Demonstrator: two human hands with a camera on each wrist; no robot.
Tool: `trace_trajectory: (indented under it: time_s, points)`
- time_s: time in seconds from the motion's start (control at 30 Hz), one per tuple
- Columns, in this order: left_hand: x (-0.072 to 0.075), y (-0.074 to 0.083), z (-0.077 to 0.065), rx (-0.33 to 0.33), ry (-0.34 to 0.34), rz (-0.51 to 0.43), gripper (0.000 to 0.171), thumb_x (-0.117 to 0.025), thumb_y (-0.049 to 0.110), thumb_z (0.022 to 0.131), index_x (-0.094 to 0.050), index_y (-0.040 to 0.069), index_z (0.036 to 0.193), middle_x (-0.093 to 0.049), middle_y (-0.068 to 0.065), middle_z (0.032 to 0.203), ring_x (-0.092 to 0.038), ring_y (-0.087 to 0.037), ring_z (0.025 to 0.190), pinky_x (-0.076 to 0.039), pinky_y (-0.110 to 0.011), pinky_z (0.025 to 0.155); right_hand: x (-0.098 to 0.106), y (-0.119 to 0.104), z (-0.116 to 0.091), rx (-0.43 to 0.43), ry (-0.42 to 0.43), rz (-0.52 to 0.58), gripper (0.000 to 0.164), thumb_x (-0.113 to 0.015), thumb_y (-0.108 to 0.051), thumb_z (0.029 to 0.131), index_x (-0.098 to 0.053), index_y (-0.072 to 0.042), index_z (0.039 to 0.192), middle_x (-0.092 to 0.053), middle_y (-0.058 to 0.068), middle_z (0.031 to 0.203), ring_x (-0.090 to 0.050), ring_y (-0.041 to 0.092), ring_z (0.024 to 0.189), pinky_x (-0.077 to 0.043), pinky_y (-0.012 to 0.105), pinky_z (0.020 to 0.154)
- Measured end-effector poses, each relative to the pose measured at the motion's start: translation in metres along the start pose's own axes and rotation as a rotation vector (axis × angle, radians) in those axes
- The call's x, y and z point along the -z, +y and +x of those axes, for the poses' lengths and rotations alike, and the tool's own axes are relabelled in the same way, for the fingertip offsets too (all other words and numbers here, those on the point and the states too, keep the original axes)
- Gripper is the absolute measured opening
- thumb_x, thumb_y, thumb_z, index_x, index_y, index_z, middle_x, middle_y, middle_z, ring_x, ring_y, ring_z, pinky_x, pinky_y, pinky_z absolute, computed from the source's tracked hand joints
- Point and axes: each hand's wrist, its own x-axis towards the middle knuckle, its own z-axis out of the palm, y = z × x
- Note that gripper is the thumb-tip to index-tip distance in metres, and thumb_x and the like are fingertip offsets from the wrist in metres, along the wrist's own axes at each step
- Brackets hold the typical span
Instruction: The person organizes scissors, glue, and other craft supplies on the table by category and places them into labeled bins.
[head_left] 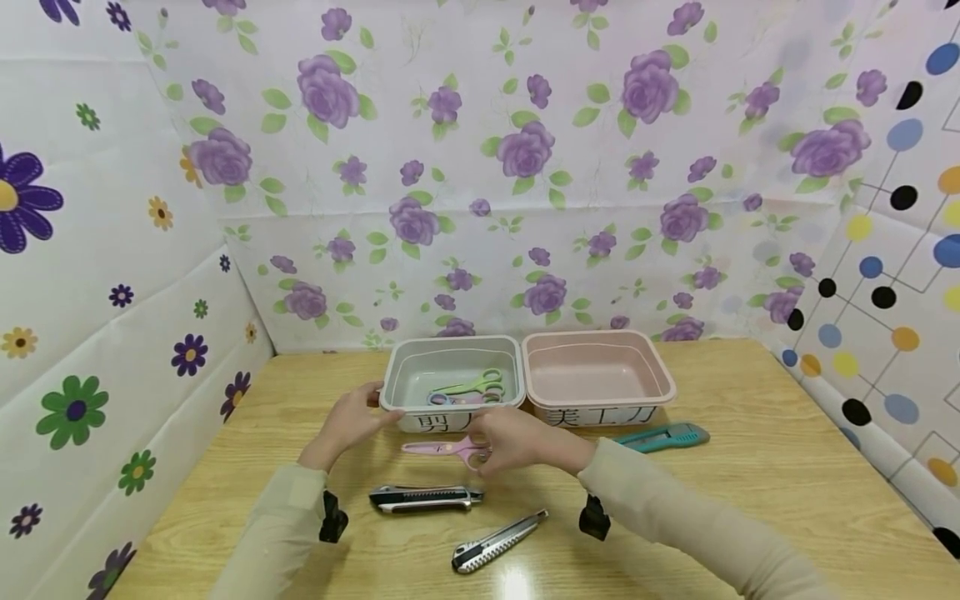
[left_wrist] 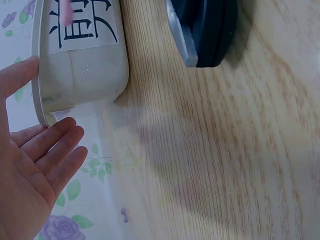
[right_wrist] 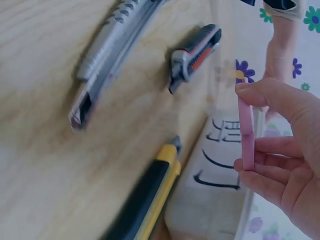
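Note:
My right hand [head_left: 513, 437] pinches a pair of pink scissors [head_left: 442, 448] by the handles, in front of the grey-green bin [head_left: 408, 358]. Their blades point left in the head view. From the right wrist, the scissors [right_wrist: 246, 135] appear edge-on between thumb and fingers. At the bin's left front corner is my left hand [head_left: 356, 421]. Its thumb touches the rim, and its fairly straight fingers [left_wrist: 55, 145] lie around the corner. Inside the bin are green-handled scissors [head_left: 483, 383] and another pair with a blue handle, partly behind the front rim.
A pink bin [head_left: 600, 337] stands right of the grey-green one. Nearer me lie a black-and-silver utility knife [head_left: 427, 498] and a silver one [head_left: 498, 542]. A teal utility knife [head_left: 667, 437] lies beyond my right forearm. The right wrist view also shows a yellow-and-black knife [right_wrist: 147, 195].

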Motion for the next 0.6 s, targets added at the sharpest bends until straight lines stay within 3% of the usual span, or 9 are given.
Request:
trace_trajectory:
  time_s: [0.2,0.43,0.6]
  points:
    - [0.000,-0.001,0.000,-0.003,0.001,0.003,0.067,-0.068,0.034,0.080,-0.045,-0.006,0.128,-0.060,-0.022,0.110,-0.057,-0.035,0.100,-0.044,-0.052,0.085,0.016,0.002,-0.005,-0.007,-0.016,-0.013,0.037,-0.074,-0.025,0.066,-0.067,-0.008,0.099,-0.061,0.002,0.092,-0.048,0.005,0.069,-0.042,0.018,0.059]
    - [-0.001,-0.001,0.000,-0.003,0.000,-0.004,0.065,-0.068,0.032,0.080,-0.045,-0.006,0.128,-0.060,-0.022,0.110,-0.057,-0.036,0.101,-0.044,-0.051,0.085,0.027,0.006,-0.005,0.008,-0.016,-0.024,0.038,-0.074,-0.025,0.067,-0.066,-0.006,0.099,-0.061,0.004,0.097,-0.048,0.004,0.065,-0.043,0.017,0.059]
    - [0.000,0.000,0.000,-0.008,-0.004,-0.009,0.066,-0.068,0.034,0.080,-0.045,-0.006,0.128,-0.060,-0.022,0.111,-0.057,-0.036,0.101,-0.044,-0.052,0.085,0.036,0.009,-0.005,0.001,-0.001,-0.051,0.041,-0.074,-0.027,0.067,-0.065,-0.005,0.100,-0.061,0.005,0.102,-0.057,0.010,0.077,-0.048,0.021,0.067]
